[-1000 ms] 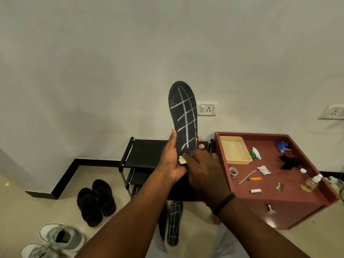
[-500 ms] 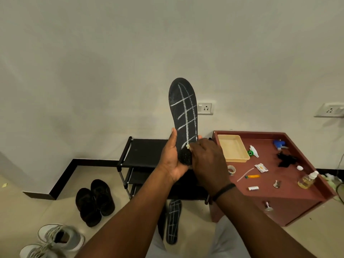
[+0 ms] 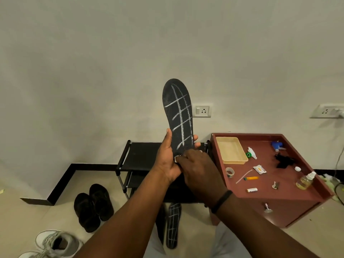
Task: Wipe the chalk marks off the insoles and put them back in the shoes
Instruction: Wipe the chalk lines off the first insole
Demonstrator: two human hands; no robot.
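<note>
Beige tray on red cabinet, seemingly nothing inside.

Right hand dropped back to the heel end of the held insole after riding a bit higher half a second ago. White wipe under its fingers now sits at the left edge, near the left hand palm. Lowest chalk lines by the heel look shorter than a second ago. Insole tilted slightly more upright.
</note>
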